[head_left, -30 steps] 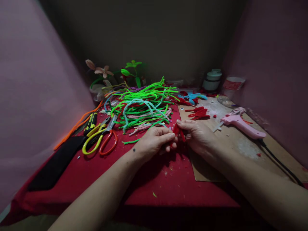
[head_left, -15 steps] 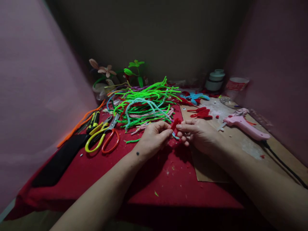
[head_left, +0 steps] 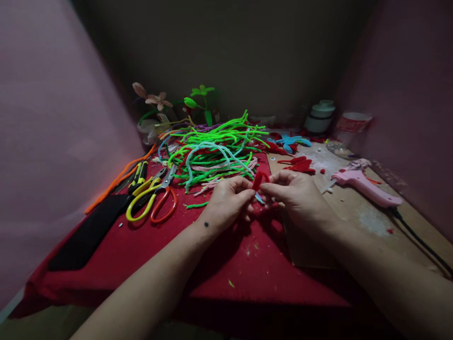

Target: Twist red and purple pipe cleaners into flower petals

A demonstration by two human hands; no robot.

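Centre of frame, we noted the left hand (head_left: 228,196) and right hand (head_left: 300,196) both pinching a bent red pipe cleaner (head_left: 258,181); pink glue gun (head_left: 368,187) lay at right.

- Scissors (head_left: 165,184), red and yellow handles: left
- Pink glue gun (head_left: 368,188): on cardboard (head_left: 354,208), right
- Jar (head_left: 320,120) near cup (head_left: 354,123): back right
- Pale pink flower (head_left: 160,101): back left

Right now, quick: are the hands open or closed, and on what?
Left hand: closed, pinching one side of a red fuzzy loop.
Right hand: closed, pinching the same loop's other side.
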